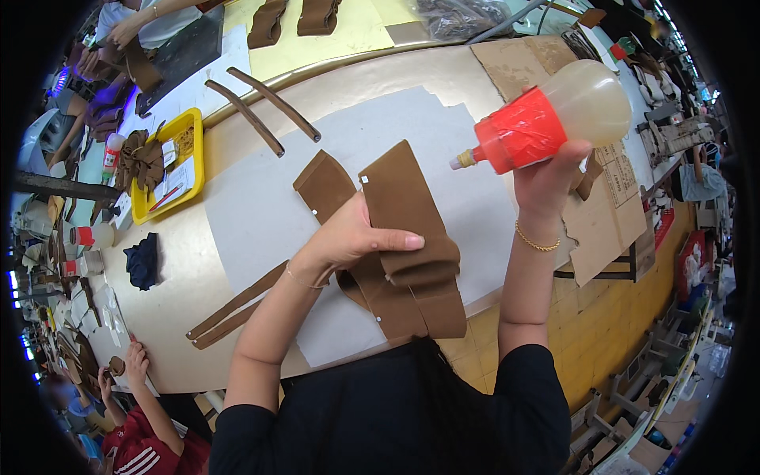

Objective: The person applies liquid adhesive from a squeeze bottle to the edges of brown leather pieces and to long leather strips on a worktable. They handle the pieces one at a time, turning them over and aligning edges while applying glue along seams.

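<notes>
In the middle, my left hand (352,233) grips a wide brown strap-like piece (400,186), its thumb lying across the top. The piece is folded over into a loop near its lower end, and small white tags sit along its edges. Another brown piece (324,180) shows beneath and to the left of that hand. On the right, my right hand (550,178) is wrapped round a squeeze bottle (590,103) with cloudy pale contents and a red band near its neck. The bottle lies tilted on its side in the air, its narrow nozzle pointing left toward the brown piece.
White paper (261,206) covers part of the table. Two thin brown strips (245,117) lie beyond, more strips (237,309) at left. A yellow tray (198,158) and a dark crumpled cloth (142,261) stand left; cardboard (609,229) lies right. Other people work at far left and lower left.
</notes>
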A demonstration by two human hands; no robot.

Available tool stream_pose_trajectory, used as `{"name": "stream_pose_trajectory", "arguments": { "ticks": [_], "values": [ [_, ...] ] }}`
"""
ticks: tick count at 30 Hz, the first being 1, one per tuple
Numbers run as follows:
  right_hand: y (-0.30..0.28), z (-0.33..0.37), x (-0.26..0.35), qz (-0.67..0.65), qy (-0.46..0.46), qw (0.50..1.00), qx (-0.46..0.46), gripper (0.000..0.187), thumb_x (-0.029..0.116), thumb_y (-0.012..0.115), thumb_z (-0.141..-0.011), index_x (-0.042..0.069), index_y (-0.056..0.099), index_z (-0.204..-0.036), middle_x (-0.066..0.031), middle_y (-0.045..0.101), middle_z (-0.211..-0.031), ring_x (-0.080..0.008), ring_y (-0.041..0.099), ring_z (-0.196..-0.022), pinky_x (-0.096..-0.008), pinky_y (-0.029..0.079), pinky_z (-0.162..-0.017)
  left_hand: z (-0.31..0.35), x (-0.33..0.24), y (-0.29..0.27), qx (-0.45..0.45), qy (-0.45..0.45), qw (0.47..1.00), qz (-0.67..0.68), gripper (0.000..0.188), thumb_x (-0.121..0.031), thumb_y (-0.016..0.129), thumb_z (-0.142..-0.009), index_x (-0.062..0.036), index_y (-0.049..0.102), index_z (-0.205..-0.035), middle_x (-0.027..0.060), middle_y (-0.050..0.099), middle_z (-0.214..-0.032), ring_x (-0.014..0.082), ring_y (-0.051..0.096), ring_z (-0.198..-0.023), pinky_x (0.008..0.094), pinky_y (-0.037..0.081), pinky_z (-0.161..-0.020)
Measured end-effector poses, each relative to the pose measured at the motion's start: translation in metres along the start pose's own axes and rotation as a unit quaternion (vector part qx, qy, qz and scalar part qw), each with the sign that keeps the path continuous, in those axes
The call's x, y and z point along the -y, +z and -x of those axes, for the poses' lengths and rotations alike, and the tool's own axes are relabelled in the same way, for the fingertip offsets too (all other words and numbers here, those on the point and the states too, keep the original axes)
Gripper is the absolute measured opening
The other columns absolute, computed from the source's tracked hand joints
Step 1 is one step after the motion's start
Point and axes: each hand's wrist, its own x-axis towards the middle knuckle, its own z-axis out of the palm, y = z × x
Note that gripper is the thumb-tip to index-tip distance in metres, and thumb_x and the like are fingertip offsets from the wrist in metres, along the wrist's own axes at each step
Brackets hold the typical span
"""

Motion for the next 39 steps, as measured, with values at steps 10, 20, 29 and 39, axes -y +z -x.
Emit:
{"name": "stream_pose_trajectory", "arguments": {
  "ticks": [10,20,29,39],
  "values": [
    [-0.007,0.003,0.006,-0.053,0.065,0.996,0.04,0.104,0.083,0.058,-0.062,-0.001,0.046,-0.122,-0.0122,0.059,-0.103,-0.0226,0.061,-0.093,-0.037,0.054,-0.078,0.014,0.008,0.017,-0.032,-0.017,0.993,0.11,0.05,-0.006,0.072,-0.081,-0.0005,0.048,-0.125,0.0057,0.059,-0.112,0.0133,0.057,-0.104,0.03,0.047,-0.091],
    [0.015,0.022,-0.001,0.08,-0.049,0.995,0.022,0.071,0.065,0.058,-0.082,0.0,0.052,-0.109,-0.0014,0.055,-0.092,-0.0056,0.051,-0.076,-0.02,0.043,-0.056,0.024,0.008,0.03,-0.018,-0.044,0.996,0.072,0.069,-0.005,0.079,-0.072,-0.0014,0.041,-0.129,0.0058,0.058,-0.113,0.014,0.055,-0.107,0.0301,0.045,-0.093],
    [0.031,0.022,0.003,0.085,-0.071,0.993,0.041,0.065,0.062,0.062,-0.081,-0.001,0.056,-0.098,0.0011,0.056,-0.08,-0.0054,0.05,-0.072,-0.0201,0.041,-0.057,0.026,0.006,0.032,-0.011,-0.047,0.997,0.066,0.069,-0.006,0.08,-0.071,-0.0023,0.042,-0.129,0.0041,0.057,-0.114,0.0133,0.054,-0.108,0.0299,0.044,-0.094],
    [0.029,0.029,0.0,0.077,-0.075,0.994,0.036,0.07,0.063,0.067,-0.076,-0.002,0.057,-0.101,-0.0023,0.06,-0.088,-0.0093,0.055,-0.08,-0.0236,0.045,-0.067,0.026,0.003,0.035,-0.012,-0.047,0.996,0.068,0.07,-0.005,0.079,-0.072,-0.0022,0.042,-0.131,0.0037,0.057,-0.114,0.013,0.053,-0.108,0.0296,0.044,-0.094]
  ]
}}
